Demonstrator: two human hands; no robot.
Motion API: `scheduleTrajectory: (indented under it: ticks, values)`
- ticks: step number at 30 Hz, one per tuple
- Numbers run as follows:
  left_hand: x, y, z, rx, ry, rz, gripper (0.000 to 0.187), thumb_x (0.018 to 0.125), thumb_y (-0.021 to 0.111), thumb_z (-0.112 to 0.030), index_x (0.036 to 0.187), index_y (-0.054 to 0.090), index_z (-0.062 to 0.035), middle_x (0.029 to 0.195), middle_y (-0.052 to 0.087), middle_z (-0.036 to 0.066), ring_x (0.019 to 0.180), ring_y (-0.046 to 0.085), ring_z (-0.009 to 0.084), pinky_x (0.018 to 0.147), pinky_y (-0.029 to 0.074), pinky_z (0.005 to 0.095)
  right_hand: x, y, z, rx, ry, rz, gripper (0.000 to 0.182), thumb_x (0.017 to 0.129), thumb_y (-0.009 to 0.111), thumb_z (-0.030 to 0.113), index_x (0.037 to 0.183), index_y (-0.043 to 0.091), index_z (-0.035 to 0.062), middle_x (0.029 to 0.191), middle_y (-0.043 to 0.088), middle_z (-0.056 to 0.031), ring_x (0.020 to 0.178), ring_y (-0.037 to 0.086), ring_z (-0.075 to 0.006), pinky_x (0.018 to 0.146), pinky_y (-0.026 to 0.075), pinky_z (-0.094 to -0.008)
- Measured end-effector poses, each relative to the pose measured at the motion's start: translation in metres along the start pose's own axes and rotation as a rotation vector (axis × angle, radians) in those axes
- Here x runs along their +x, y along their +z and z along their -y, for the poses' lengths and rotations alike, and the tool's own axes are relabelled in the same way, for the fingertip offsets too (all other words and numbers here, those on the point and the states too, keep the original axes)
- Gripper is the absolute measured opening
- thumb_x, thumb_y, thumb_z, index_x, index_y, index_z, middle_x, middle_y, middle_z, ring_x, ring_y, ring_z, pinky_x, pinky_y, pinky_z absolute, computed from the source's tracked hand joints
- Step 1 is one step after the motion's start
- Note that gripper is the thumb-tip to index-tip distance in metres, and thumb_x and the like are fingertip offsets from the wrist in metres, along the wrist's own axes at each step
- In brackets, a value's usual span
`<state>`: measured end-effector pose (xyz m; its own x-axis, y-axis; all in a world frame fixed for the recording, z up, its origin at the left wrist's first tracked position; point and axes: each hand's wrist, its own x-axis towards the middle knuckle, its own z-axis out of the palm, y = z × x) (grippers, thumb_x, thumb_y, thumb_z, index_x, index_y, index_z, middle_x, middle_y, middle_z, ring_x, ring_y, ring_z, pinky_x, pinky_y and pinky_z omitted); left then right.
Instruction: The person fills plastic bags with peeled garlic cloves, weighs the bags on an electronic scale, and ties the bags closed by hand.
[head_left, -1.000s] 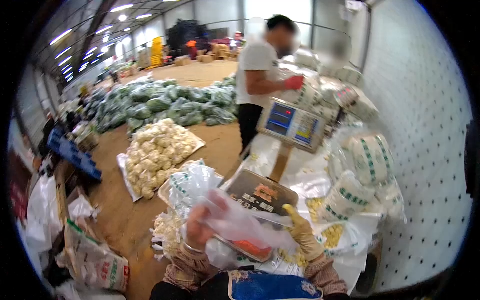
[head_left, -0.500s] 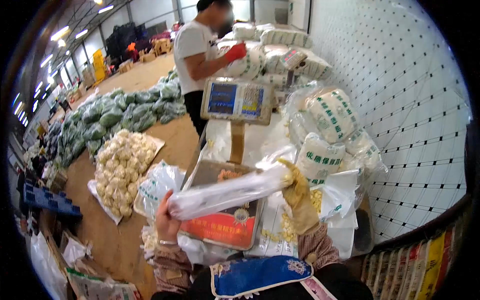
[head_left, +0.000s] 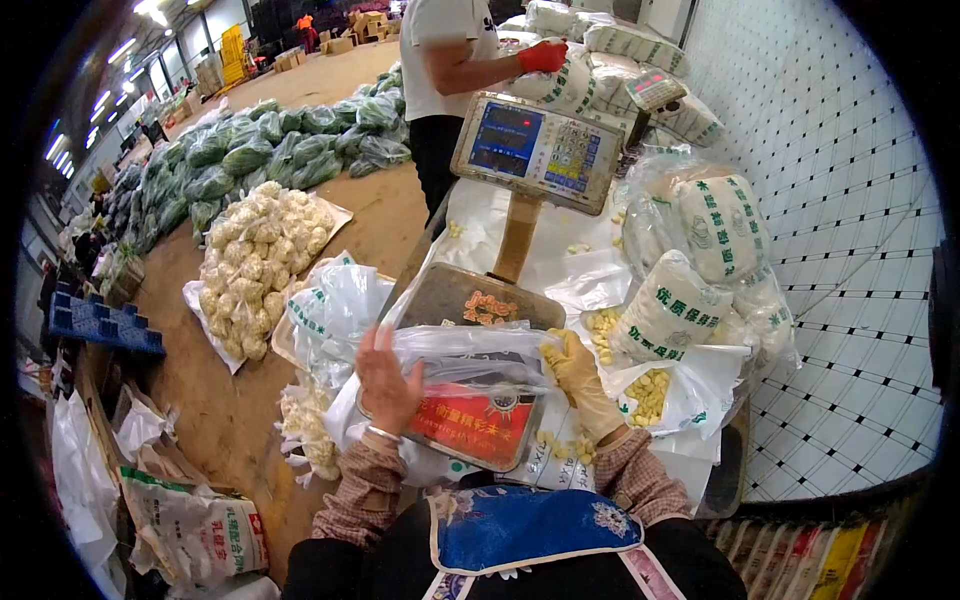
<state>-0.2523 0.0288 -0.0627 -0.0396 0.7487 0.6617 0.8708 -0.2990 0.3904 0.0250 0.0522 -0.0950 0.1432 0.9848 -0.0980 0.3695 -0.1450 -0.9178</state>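
A clear plastic bag [head_left: 470, 352] lies stretched across the platform of a floor scale [head_left: 468, 418], which carries a red printed panel. My left hand [head_left: 387, 380], bare with a bracelet at the wrist, presses on the bag's left end. My right hand [head_left: 578, 380], in a yellowish glove, grips the bag's right end. The scale's display head [head_left: 538, 150] stands on a post behind the platform.
A person in a white shirt with a red glove [head_left: 543, 56] handles sacks behind the scale. Filled white sacks [head_left: 700, 260] and loose pale pieces [head_left: 648, 392] lie to the right by a tiled wall. Cauliflower pile [head_left: 255, 265] and green bagged vegetables [head_left: 260, 150] cover the floor on the left.
The bag, held up and rolled between my hands half a second ago, now lies low and flat on the scale platform. My head has tilted down and closer.
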Motion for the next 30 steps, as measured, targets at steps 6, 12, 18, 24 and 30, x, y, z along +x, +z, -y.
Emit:
scheduleTrajectory:
  ticks: [6,12,18,24,30]
  values:
    - [-0.031,0.040,-0.024,-0.080,0.276,0.636,0.042,0.072,0.060,-0.028,0.107,0.051,-0.0065,0.117,0.044,0.015,0.113,0.035,0.0329,0.092,0.029,0.0469,-0.027,-0.011,0.086,-0.426,-0.672,-0.389,0.043,0.073,0.061,0.017,0.110,0.047,-0.0011,0.098,0.058,-0.0142,0.090,0.054,-0.0280,0.079,0.042,-0.0352]
    - [-0.026,0.041,-0.023,-0.102,0.276,0.800,0.038,0.074,0.058,-0.031,0.107,0.053,-0.0118,0.123,0.040,0.014,0.116,0.033,0.0335,0.092,0.025,0.0535,-0.027,0.039,0.092,-0.580,-0.685,0.718,0.034,0.076,0.054,0.020,0.102,0.051,-0.0007,0.095,0.056,-0.0162,0.087,0.052,-0.0340,0.077,0.042,-0.0397]
    - [-0.028,0.049,-0.018,-0.205,0.272,0.776,0.036,0.073,0.059,-0.030,0.105,0.056,-0.0113,0.118,0.045,0.014,0.111,0.039,0.0345,0.091,0.030,0.0456,0.061,0.078,0.089,-0.376,-0.509,0.301,0.033,0.073,0.053,0.021,0.093,0.046,-0.0043,0.086,0.054,-0.0240,0.082,0.052,-0.0380,0.068,0.043,-0.0434]
    - [-0.014,0.030,-0.042,-0.254,0.230,0.717,0.032,0.070,0.063,-0.017,0.099,0.055,-0.0045,0.110,0.049,0.017,0.101,0.046,0.0351,0.087,0.035,0.0434,-0.016,0.027,0.070,-0.435,-0.653,0.384,0.036,0.077,0.051,0.027,0.104,0.049,0.0029,0.098,0.055,-0.0193,0.092,0.052,-0.0347,0.081,0.042,-0.0407]
    - [-0.020,0.021,-0.094,-0.521,0.351,0.578,0.033,0.069,0.060,-0.004,0.101,0.053,-0.0049,0.107,0.050,0.014,0.090,0.054,0.0314,0.075,0.045,0.0345,-0.112,-0.167,0.031,-0.785,-0.177,-0.023,0.062,0.069,0.063,0.031,0.122,0.041,0.0070,0.110,0.052,-0.0154,0.101,0.049,-0.0297,0.088,0.037,-0.0350]
